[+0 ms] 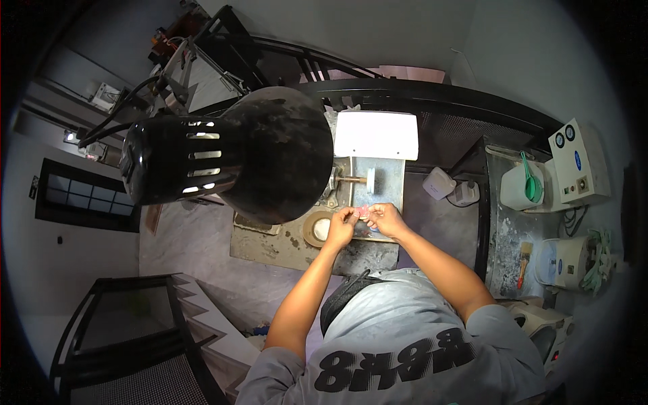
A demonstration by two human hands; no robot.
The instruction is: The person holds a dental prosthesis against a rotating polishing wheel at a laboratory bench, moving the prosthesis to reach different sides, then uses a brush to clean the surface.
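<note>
My left hand (pixel 343 226) and my right hand (pixel 385 221) pinch a small pink piece (pixel 362 211) between their fingertips, above the front of a metal work tray (pixel 386 192). Just beyond it is a machine's spindle (pixel 352 179) with a pale wheel (pixel 371 180) on its end. A round bowl (pixel 309 231) holding something white sits beside my left hand. A white panel (pixel 375 133) stands behind the wheel. A big black lamp head (pixel 275 155) hangs at upper left of my hands and hides part of the bench (pixel 260 256).
To my right, a side counter (pixel 503 233) carries a container with a green scoop (pixel 532 179), a gauge box (pixel 570 162), a brush (pixel 523 263) and machines (pixel 567 263). Jugs (pixel 439 183) stand on the floor behind. Black railings (pixel 108 283) and stairs are at lower left.
</note>
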